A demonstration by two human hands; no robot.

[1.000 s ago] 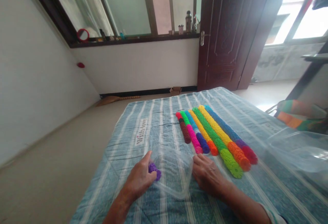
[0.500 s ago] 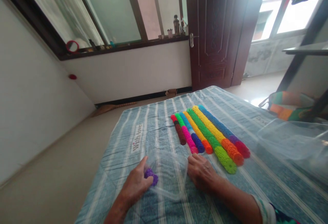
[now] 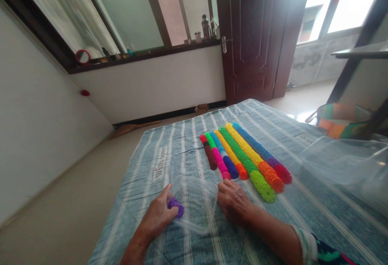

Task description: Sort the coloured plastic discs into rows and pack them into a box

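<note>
My left hand [image 3: 159, 212] is closed around a short stack of purple notched discs [image 3: 176, 208], its thumb on the near side. That stack is at the left side of a shallow clear plastic box [image 3: 197, 230], which rests on the striped bedcover. At the box's right rim, my right hand [image 3: 234, 200] has its fingers curled over the edge, and their tips are hidden. Just beyond the box lie several long rods of stacked discs, side by side, among them a green rod [image 3: 242, 154], a yellow-and-orange rod [image 3: 253, 154] and a dark red rod [image 3: 211, 158].
The blue striped bedcover [image 3: 142, 200] spreads under everything. A larger clear plastic container [image 3: 342, 162] stands at the right. Past the bed are a dark door [image 3: 251, 55] and a window ledge [image 3: 145, 57] with small items. A colourful bag [image 3: 342, 119] sits at far right.
The whole view has shifted slightly, moving the scene a little left and up. Both hands keep about the same places at the clear box, the purple stack still in my left.
</note>
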